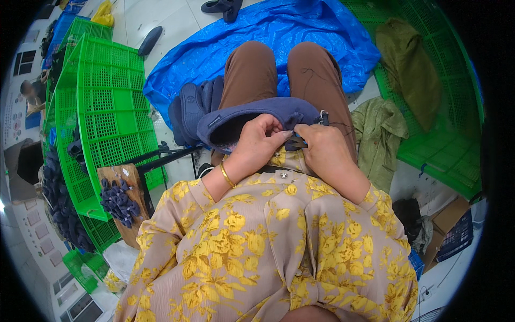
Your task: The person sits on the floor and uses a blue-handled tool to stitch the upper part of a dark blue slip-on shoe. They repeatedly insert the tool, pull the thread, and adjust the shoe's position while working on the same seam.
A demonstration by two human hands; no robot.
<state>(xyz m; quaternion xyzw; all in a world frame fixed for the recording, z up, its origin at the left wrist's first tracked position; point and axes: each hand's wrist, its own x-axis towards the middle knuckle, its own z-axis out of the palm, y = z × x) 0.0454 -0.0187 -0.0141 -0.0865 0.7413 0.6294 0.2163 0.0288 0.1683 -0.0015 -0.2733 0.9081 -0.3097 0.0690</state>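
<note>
A navy fabric slipper lies across my lap, its dark opening facing me on the left. My left hand rests over the slipper's near edge, thumb and fingers pinched at its right part. Close beside it, my right hand is closed around small dark snips, whose blades point left towards my left thumb. What the left fingertips pinch is too small to tell. A small dark piece with white thread sits just above my right hand. Loose dark thread lies on my right trouser leg.
Several navy slippers are stacked left of my legs, by a blue plastic sheet. Small navy fabric bows lie on a wooden board. Green crates stand at left, more at right with olive sacks. Another person is far left.
</note>
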